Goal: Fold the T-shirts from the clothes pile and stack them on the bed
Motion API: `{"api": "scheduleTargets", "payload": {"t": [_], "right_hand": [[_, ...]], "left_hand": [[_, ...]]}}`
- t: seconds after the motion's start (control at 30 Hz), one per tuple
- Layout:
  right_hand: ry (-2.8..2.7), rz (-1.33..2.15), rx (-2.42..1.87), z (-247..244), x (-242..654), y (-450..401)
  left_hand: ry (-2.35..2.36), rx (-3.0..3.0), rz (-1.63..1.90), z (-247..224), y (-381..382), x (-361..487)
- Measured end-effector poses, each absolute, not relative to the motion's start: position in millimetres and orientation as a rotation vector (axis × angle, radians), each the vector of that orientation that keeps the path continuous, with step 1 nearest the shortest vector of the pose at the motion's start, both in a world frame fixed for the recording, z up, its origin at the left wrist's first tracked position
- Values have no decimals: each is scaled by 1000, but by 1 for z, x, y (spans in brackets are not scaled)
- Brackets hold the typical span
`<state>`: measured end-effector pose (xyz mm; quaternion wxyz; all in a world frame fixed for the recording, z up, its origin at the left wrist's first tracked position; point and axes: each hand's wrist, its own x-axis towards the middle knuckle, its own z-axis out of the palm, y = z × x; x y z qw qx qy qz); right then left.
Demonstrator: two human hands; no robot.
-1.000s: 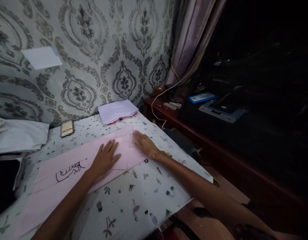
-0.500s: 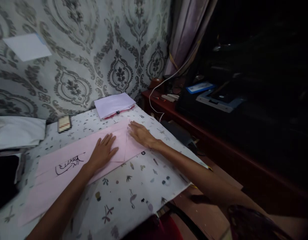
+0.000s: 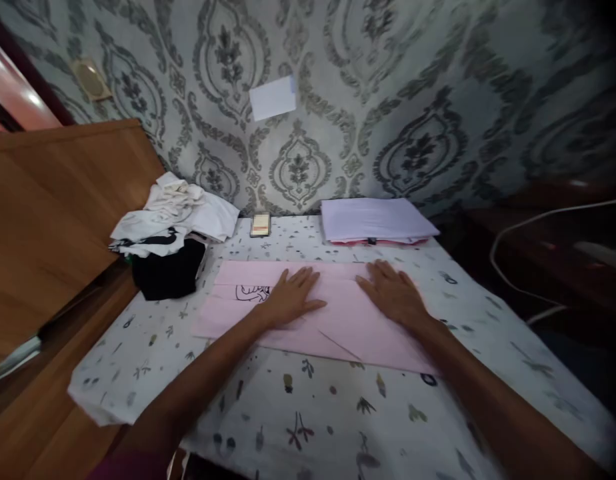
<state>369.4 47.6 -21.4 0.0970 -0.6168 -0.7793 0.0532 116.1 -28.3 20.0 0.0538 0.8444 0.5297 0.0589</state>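
A pink cloth with a black line drawing near its left part lies folded in a long flat strip on a white patterned table cover. My left hand rests flat on the cloth just right of the drawing, fingers spread, partly covering it. Toward the cloth's right part, my right hand lies palm down with its fingers stretched out near the far edge. Neither hand grips anything.
Behind the cloth is a folded lilac cloth stack. A small framed card stands by the wall. White clothes and a black garment are heaped at left beside a wooden panel. A white cable hangs at right.
The view has swung left, bringing the clothes heap and wooden panel into sight. Both hands remain flat on the pink cloth, and my right hand now lies farther in from its right end.
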Motion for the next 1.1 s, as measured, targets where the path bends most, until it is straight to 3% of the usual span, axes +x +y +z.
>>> {"api": "scheduleTargets", "payload": {"t": [0.33,0.5,0.7,0.9,1.1], "right_hand": [[-2363,77,-1836,-33,370,54],[-2362,76,-1834,-39,370,56],[-2327,49,-1857,-43,370,59],[-2284,176,-1844,-24,361,50],[-1838,401,-1609,4,386,25]], "left_hand": [[2217,1972,94,18,-32,-52],[2141,2051,285,15,-72,-44],[1951,2342,85,2,-122,-36],[2100,2345,101,-7,-136,-76],[2070,2304,297,-22,-141,-93]]}}
